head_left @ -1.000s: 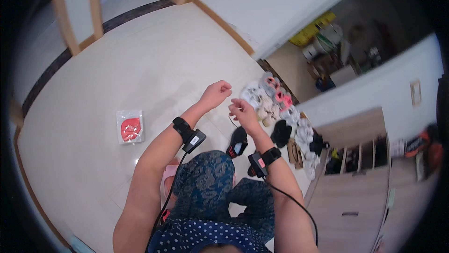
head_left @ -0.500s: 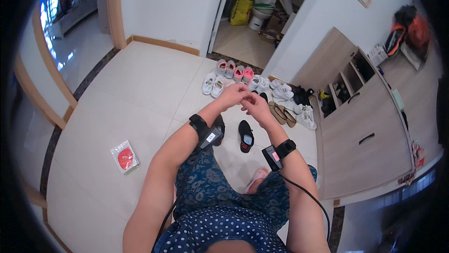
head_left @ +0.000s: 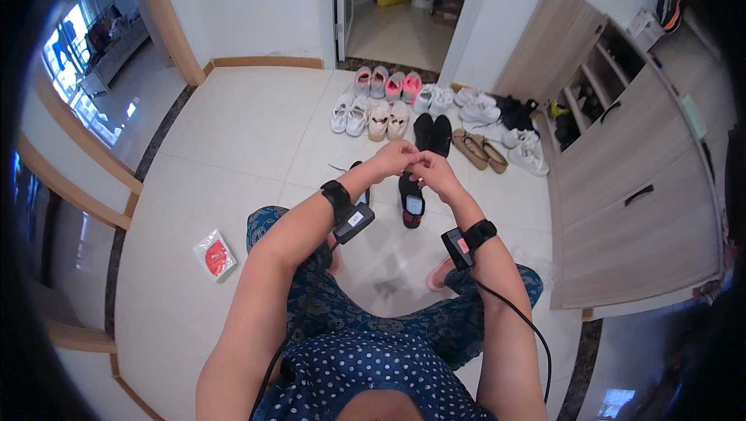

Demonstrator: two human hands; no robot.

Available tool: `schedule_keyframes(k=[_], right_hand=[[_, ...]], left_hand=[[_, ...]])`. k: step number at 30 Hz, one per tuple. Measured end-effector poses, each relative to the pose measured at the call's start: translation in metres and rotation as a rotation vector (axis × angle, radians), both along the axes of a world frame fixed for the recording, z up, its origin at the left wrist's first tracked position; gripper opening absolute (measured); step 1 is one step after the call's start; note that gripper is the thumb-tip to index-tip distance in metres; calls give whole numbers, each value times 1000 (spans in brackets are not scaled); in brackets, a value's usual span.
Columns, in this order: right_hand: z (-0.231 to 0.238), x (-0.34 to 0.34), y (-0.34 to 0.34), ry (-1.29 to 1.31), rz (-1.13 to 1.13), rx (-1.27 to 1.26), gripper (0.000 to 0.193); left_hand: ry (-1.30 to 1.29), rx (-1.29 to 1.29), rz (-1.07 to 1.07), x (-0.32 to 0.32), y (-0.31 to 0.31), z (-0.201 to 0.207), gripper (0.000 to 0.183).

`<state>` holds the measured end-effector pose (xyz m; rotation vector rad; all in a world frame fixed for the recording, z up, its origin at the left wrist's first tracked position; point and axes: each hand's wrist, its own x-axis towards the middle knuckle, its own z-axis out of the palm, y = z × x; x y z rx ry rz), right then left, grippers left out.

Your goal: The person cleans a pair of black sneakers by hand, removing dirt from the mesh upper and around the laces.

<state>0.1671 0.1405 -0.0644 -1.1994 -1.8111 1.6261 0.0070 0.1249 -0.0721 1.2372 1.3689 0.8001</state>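
My left hand (head_left: 393, 159) and my right hand (head_left: 437, 171) meet in front of me, fingertips pinched together. Anything between them is too small to make out. Just below my right hand, a black shoe (head_left: 413, 202) with a pale insole and red marks at its heel stands on the floor. Its apparent mate, another dark shoe (head_left: 364, 195), is mostly hidden behind my left forearm. Beyond my hands is a pair of black shoes (head_left: 432, 135), with brown flats (head_left: 480, 150) to their right and cream shoes (head_left: 387, 119) to their left.
More footwear lines the back: white shoes (head_left: 347, 115), grey-and-pink shoes (head_left: 371, 82) and white sneakers (head_left: 478, 108). A wooden shoe cabinet (head_left: 633, 227) with an open compartment stands right. On the floor at left lies a white-and-red plastic packet (head_left: 215, 256). Cables run along both my forearms.
My view has tilted down and shifted, bringing the cream shoes and black pair into plain sight. My knees are spread wider. Both hands remain pinched together.
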Motion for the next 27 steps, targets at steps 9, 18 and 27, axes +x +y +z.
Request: schedule_keyframes(k=[9, 18, 27], right_hand=[[-162, 41, 69, -8, -271, -182, 26], [-321, 12, 47, -562, -123, 261, 44], [-353, 27, 60, -711, 32, 567, 15]], left_hand=[[27, -349, 86, -39, 78, -133, 22], [446, -201, 374, -75, 29, -342, 18], [686, -411, 561, -35, 24, -346, 64]])
